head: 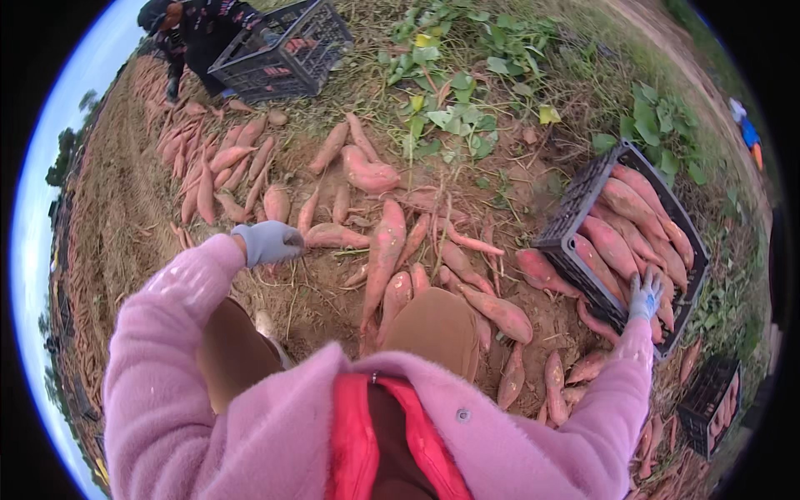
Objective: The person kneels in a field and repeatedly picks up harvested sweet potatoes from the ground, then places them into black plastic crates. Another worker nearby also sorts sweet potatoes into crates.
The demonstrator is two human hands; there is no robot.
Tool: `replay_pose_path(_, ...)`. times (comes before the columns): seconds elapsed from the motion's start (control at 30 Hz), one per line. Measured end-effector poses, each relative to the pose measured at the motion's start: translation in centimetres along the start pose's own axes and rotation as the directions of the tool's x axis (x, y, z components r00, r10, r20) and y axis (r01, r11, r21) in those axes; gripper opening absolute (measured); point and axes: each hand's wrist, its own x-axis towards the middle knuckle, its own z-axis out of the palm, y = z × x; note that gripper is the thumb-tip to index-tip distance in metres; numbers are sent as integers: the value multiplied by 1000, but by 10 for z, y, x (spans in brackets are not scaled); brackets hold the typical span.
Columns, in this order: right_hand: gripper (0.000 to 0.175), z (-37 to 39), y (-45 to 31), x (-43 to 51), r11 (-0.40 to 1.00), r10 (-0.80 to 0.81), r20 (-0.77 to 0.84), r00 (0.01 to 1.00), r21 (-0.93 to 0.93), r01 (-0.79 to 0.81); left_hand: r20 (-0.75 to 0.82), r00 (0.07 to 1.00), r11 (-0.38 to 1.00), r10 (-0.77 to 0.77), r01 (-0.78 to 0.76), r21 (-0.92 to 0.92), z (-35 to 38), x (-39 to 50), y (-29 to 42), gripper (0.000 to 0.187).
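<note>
My left hand (272,242), in a grey-white glove, is above the soil with its fingers curled. Just at its fingertips lies the end of a pink sweet potato (337,236); whether I grip it is not clear. My right hand (645,297), in a glove with dirty fingertips, rests with fingers spread on sweet potatoes (606,240) inside a black plastic crate (562,215). The crate leans to the right in view and is well filled. Between my hands, a long sweet potato (384,250) and several others lie on the ground before my knee (434,325).
A person (209,37) bends beside another black crate (269,78) at the upper left, near a long row of sweet potatoes (178,147). Green vines (462,119) grow at the top. A third crate (706,400) stands at the lower right.
</note>
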Motion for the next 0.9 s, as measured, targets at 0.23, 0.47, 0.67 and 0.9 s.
replay_pose_path(0.23,41,-54,-211,-43,934,-240,-391,888,156,321,-161,790,804,-591,594,-37,-21,-100,-197,37)
replay_pose_path(0.47,43,-73,-604,-239,263,-824,-298,483,554,790,-420,675,791,-607,566,-234,17,-46,-352,37)
replay_pose_path(0.67,38,-22,-727,-347,375,-904,-13,428,457,807,-777,469,907,-419,253,-337,1,30,-416,25)
replay_pose_path(0.9,25,9,-726,-367,430,-881,-20,472,379,819,-801,584,891,-134,424,161,-38,137,-432,26)
